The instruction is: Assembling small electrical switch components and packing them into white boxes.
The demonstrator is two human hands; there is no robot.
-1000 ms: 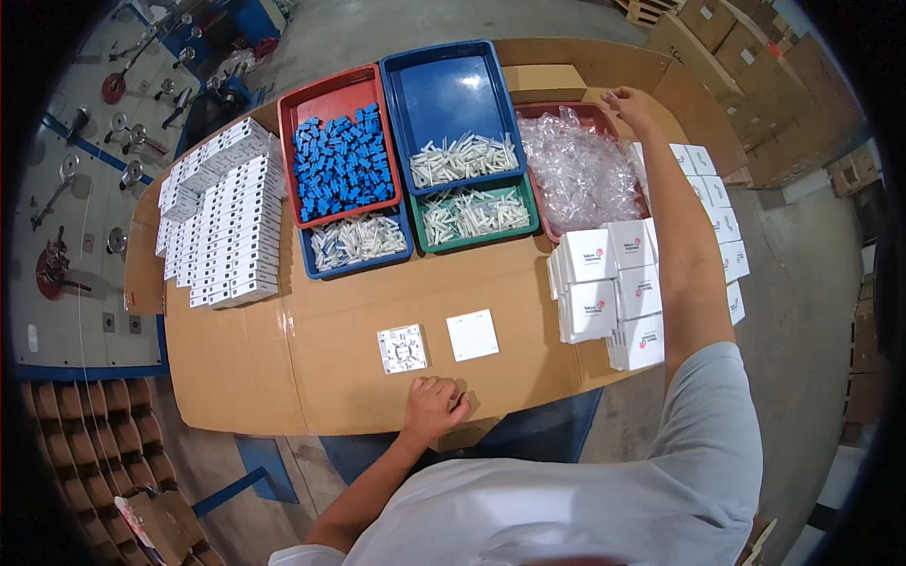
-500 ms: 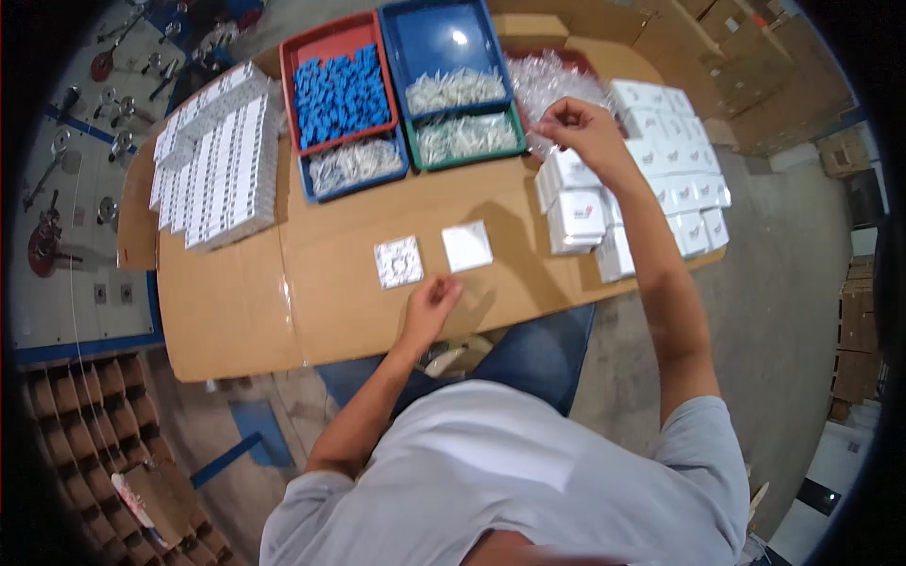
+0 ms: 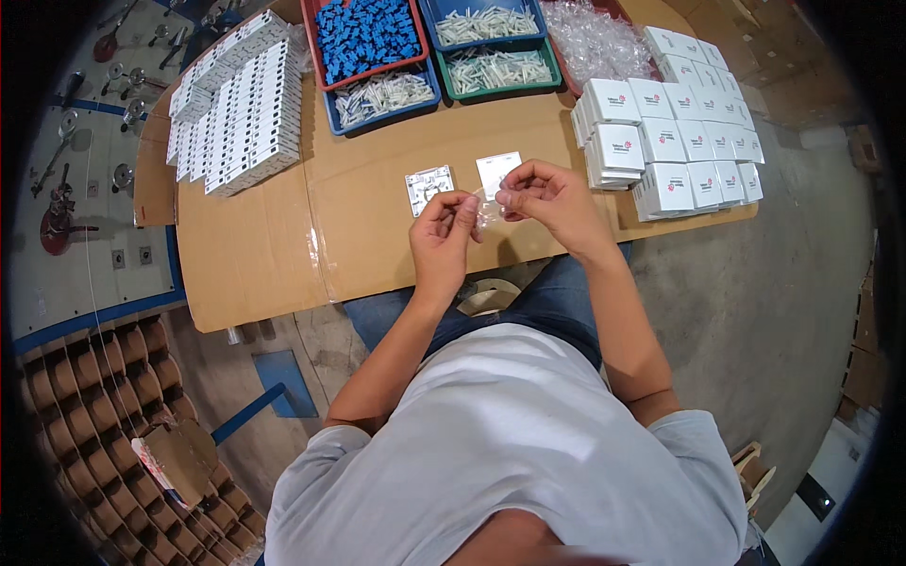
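Between my two hands, above the near side of the cardboard-covered table, is a small piece of clear plastic. My left hand pinches one side of it with thumb and curled fingers. On its other side my right hand has a pinch grip too. Just beyond the left hand lies a square white plate with cutouts and small fittings. A plain white square plate lies beyond the fingers, partly covered by my right hand.
At the back stand a red tray of blue parts, blue and green trays of small pale pieces, and a heap of clear plastic pieces. White boxes are stacked at right, white square frames at left.
My right hand has come back from the clear plastic heap to the middle. My left hand has risen to meet it, and both now grip the clear plastic piece. The view has shifted.
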